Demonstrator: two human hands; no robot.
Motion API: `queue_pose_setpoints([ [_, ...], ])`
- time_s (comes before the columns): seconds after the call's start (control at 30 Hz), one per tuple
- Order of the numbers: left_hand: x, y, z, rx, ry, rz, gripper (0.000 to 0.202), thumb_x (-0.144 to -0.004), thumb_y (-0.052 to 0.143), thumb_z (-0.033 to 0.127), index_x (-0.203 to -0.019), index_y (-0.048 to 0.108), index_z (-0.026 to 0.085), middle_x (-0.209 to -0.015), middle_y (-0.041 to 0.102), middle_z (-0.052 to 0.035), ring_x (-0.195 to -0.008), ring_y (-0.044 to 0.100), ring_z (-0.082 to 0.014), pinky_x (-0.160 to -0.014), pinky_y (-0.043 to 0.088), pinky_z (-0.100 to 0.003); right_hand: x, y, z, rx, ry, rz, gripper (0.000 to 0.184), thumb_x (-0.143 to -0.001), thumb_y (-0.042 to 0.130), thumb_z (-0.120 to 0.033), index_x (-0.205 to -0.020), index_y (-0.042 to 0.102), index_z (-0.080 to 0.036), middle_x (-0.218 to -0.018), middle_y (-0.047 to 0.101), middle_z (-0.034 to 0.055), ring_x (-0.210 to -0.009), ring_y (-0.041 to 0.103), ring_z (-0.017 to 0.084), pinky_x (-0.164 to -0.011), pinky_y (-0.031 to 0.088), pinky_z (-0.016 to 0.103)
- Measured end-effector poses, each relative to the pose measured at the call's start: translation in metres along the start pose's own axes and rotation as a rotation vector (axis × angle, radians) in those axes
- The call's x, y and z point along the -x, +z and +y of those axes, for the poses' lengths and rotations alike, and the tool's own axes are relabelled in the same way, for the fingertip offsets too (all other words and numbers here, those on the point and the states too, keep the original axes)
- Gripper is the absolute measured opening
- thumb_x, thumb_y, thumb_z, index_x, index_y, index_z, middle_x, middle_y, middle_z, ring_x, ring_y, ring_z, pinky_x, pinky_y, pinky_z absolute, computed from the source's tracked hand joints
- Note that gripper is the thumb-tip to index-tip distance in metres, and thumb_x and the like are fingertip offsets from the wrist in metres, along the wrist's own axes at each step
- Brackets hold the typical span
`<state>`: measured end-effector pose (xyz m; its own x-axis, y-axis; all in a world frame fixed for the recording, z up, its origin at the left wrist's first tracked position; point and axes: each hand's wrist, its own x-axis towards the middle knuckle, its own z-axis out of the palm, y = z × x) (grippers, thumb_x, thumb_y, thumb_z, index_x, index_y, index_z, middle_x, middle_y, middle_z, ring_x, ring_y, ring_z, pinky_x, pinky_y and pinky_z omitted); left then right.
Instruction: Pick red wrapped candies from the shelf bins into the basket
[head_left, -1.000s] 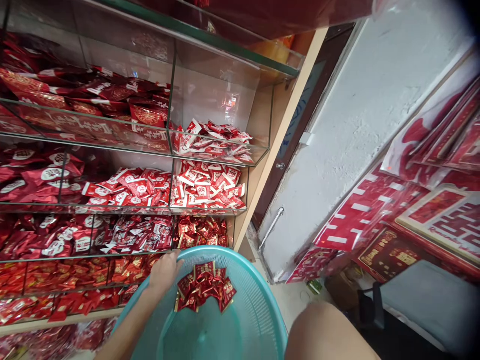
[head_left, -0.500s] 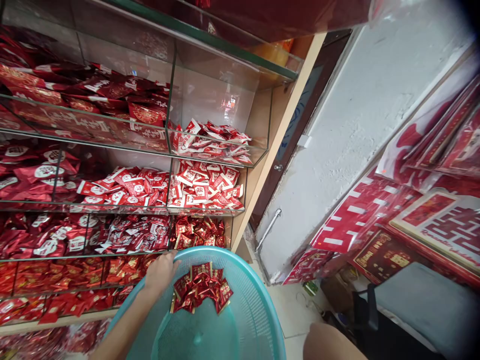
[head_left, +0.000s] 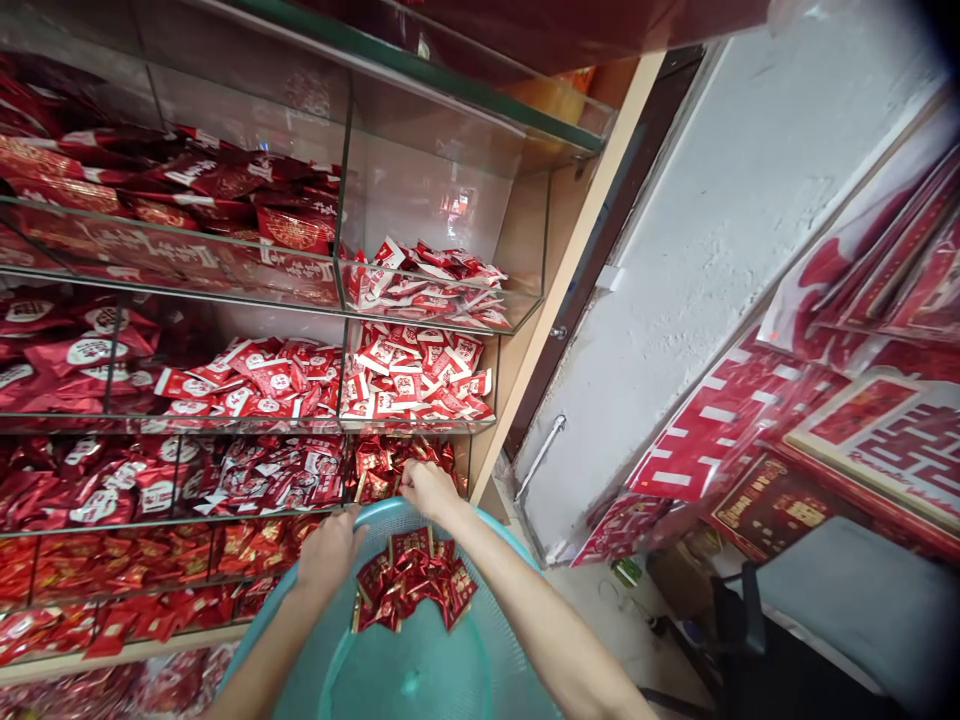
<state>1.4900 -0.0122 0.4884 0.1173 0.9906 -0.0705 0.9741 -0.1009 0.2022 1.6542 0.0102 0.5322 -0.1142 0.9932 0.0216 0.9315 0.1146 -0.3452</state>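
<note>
Glass shelves (head_left: 247, 297) fill ten o'clock; left hand (head_left: 328, 555) curls fingers over the basket (head_left: 427, 672) at eleven, red packets (head_left: 412, 580) inside; right hand (head_left: 431, 490) newly reaches twelve, by shelved packets (head_left: 373, 458), finger spread hidden, suggesting picking.

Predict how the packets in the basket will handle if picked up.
The packets look glossy, so they may slide over one another. They are small beside the basket, so each is probably light. Their creased surfaces suggest thin film that likely crumples when pinched, though the contents are hidden.
</note>
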Motion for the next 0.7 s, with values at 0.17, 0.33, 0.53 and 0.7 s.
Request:
queue_pose_setpoints([
  [0.17,-0.003,0.001,-0.001,0.015,-0.004,-0.005,0.036,-0.089,0.040,0.029,-0.120,0.052,0.015,-0.103,0.066,-0.0112,-0.094,0.062,-0.0229,-0.075,0.045,-0.029,-0.043,0.023,0.008,0.105,0.136,-0.008,0.030,-0.078,0.055,-0.018,-0.108,0.056,-0.014,-0.104,0.064,0.0125,-0.092,0.061,0.022,-0.071,0.044,0.029],
  [0.33,-0.001,-0.002,0.001,0.002,0.003,0.013,0.034,-0.089,0.040,0.028,-0.118,0.053,0.017,-0.104,0.065,-0.0113,-0.094,0.062,-0.0209,-0.074,0.044,-0.027,-0.053,0.037,0.011,0.136,0.127,-0.044,0.021,-0.080,0.048,-0.010,-0.095,0.062,-0.013,-0.099,0.065,0.0143,-0.092,0.062,0.023,-0.070,0.044,0.029],
  [0.53,-0.001,-0.001,-0.001,-0.002,0.000,0.004,0.035,-0.089,0.039,0.030,-0.119,0.052,0.017,-0.104,0.065,-0.0110,-0.094,0.062,-0.0209,-0.074,0.045,-0.027,-0.041,0.018,0.018,0.148,0.067,0.043,0.029,-0.085,0.036,-0.008,-0.106,0.054,-0.016,-0.106,0.061,0.0113,-0.090,0.059,0.020,-0.069,0.041,0.028],
  [0.7,0.001,-0.002,0.000,0.024,-0.009,0.005,0.036,-0.089,0.039,0.031,-0.120,0.052,0.018,-0.103,0.066,-0.0107,-0.094,0.062,-0.0215,-0.073,0.045,-0.027,0.002,-0.010,0.026,-0.015,-0.044,0.260,0.015,-0.088,0.038,-0.021,-0.092,0.052,-0.020,-0.095,0.058,0.0048,-0.077,0.057,0.015,-0.065,0.038,0.024],
])
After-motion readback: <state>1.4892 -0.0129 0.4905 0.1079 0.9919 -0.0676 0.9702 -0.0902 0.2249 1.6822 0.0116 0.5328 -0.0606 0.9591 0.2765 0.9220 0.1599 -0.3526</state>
